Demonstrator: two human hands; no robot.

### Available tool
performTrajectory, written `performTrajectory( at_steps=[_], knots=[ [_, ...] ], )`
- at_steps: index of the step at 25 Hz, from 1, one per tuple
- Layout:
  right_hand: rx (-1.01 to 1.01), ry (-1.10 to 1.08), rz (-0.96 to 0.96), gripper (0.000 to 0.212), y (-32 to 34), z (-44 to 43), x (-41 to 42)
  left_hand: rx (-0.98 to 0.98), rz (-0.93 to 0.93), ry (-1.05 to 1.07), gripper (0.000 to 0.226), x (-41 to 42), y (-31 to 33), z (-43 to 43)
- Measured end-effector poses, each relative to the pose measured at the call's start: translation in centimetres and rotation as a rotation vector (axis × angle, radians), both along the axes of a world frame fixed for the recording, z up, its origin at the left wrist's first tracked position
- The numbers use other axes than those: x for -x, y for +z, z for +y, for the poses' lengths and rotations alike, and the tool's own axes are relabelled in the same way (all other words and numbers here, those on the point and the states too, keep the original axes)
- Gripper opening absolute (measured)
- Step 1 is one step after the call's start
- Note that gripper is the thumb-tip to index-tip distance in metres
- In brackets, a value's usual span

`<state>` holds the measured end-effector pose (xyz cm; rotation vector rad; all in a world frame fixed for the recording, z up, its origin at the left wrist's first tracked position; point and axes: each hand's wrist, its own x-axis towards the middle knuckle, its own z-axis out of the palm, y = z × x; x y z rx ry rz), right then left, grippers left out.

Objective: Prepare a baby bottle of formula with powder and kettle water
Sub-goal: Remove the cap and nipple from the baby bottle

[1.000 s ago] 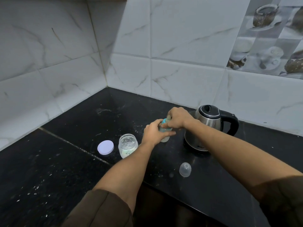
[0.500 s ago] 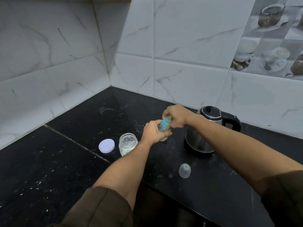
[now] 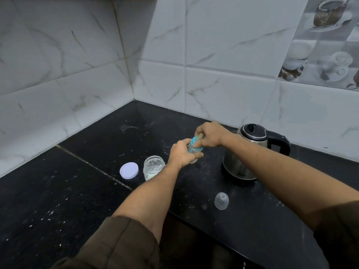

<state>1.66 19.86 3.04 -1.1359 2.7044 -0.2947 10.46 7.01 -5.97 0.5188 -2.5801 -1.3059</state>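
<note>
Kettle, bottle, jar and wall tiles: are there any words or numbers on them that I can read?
No text can be read here.
Kettle: a tiny dark mark near its base, too small to read.
Baby bottle, gripped by left hand and right hand: no print shows.
Jar, white lid, clear cap: no print shows.
Picture tiles: cups only, no words.

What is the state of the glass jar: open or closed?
Open. The glass jar has no lid on; a white lid lies flat on the counter left of it, apart.

right hand (image 3: 210, 135) turned on baby bottle (image 3: 194, 148) top
</note>
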Motion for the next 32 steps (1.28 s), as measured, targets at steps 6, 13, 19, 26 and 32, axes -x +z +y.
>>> performTrajectory(
  at_steps=[6, 13, 19, 26, 32],
  knots=[
    [-0.014, 0.16, -0.018, 0.062, 0.2, -0.2, -0.1, 0.002, -0.008, -0.015, 0.055, 0.0, -0.1, -0.2],
    [-0.048, -0.108, 0.039, 0.034, 0.2, -0.5, -0.3, 0.024, 0.001, 0.001, 0.058, -0.1, -0.1, -0.1],
    [-0.056, 0.079, 0.001, 0.067, 0.8, -0.3, -0.8, 0.044, -0.016, -0.011, 0.055, -0.2, -0.1, 0.0],
    [-0.058, -0.081, -0.015, 0.039, 0.8, -0.4, -1.0, 0.054, -0.003, -0.011, 0.054, 0.0, 0.1, 0.0],
    [-0.051, -0.056, -0.021, 0.069, 0.6, -0.8, -1.0, 0.035, -0.011, -0.02, 0.056, -0.2, -0.3, 0.0]
  ],
)
